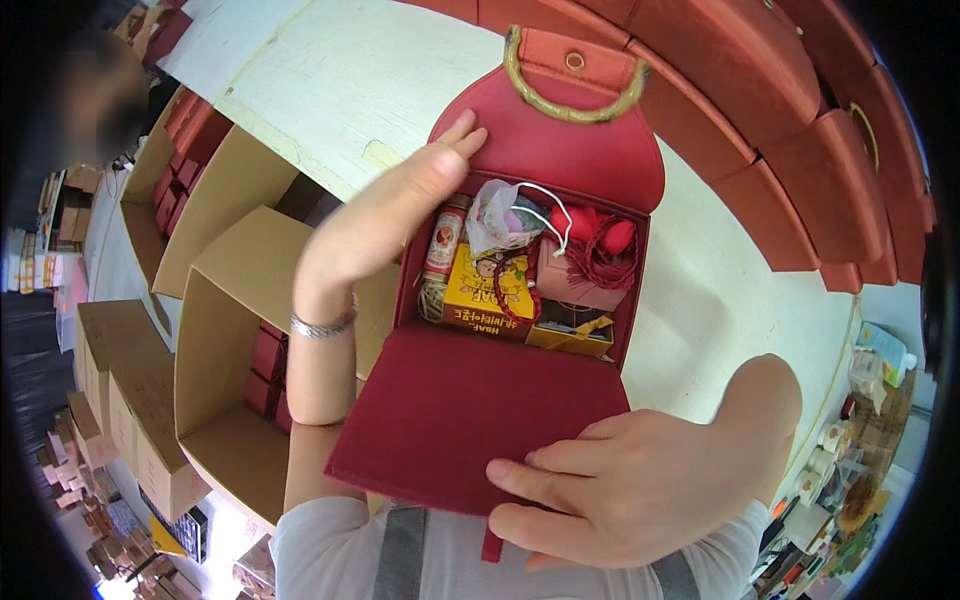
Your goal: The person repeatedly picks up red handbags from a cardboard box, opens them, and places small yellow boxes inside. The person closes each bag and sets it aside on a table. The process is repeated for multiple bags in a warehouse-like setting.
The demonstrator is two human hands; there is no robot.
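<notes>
A dark red gift box (405, 289) lies open before me on a white table. Its rear flap (555, 150) is folded back and carries a bamboo-look handle (577, 112). My left hand (397, 199) touches this flap's left edge, fingers spread. On the front flap (465, 409), pulled towards my body, my right hand (607, 487) grips the right part, covering that corner. Inside are a yellow snack box (480, 281), a small bottle (446, 240), a translucent pouch (495, 217) with white cord, red tassel cord (604, 259), a pink box (570, 277) and a ribboned box (574, 330).
Stacked red boxes (735, 135) line the table's far right side. Open cardboard cartons (217, 337) holding red boxes stand at left, with closed cartons (127, 360) beyond. A person (97, 97) is at upper left. Small supplies (825, 465) fill the right side.
</notes>
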